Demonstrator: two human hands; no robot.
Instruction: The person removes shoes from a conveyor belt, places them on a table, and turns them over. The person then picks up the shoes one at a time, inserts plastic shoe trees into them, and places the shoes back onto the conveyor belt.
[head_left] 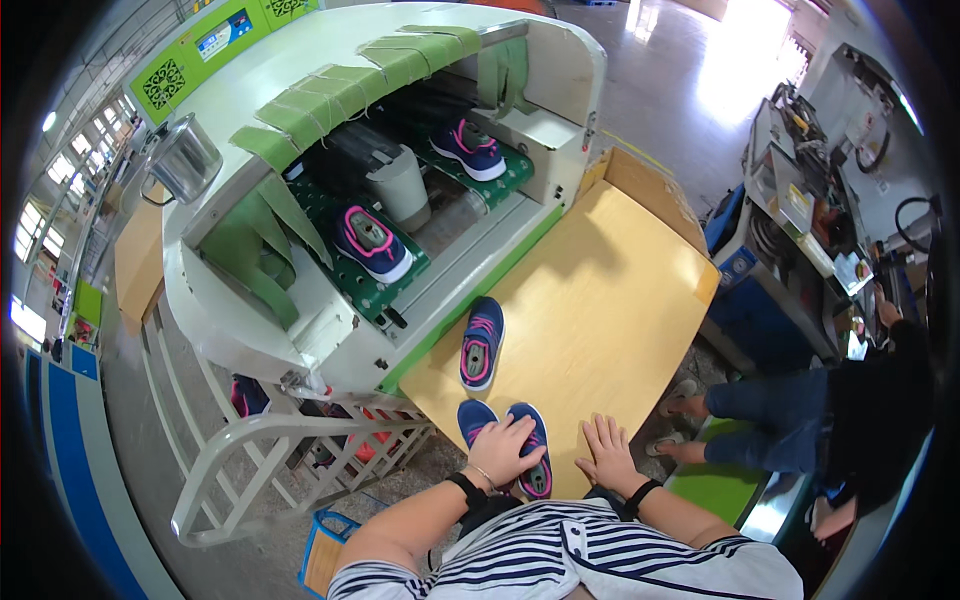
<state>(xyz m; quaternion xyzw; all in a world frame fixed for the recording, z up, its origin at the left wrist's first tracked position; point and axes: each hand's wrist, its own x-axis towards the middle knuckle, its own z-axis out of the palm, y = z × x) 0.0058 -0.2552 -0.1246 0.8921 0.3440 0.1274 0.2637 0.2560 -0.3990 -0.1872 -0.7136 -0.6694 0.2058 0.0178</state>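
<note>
My left hand (503,455) lies over a pair of navy shoes at the near edge of a wooden tabletop, its fingers stretched out and not wrapped round them. One of the pair is the left shoe (474,418), partly covered by the hand; the other, the right shoe (536,470), has pink trim. My right hand (606,455) rests palm down on the tabletop (600,300), fingers spread, holding nothing. Just beyond my left hand stands a single navy shoe (483,345) with pink laces and a grey insert in its opening.
Ahead is a white machine (260,90) with green flaps (370,80). Inside, one navy shoe (374,245) and another navy shoe (468,150) sit on green perforated plates. A metal rack (240,450) with shoes stands left, a metal jug (185,158) above. A co-worker (800,420) is at right.
</note>
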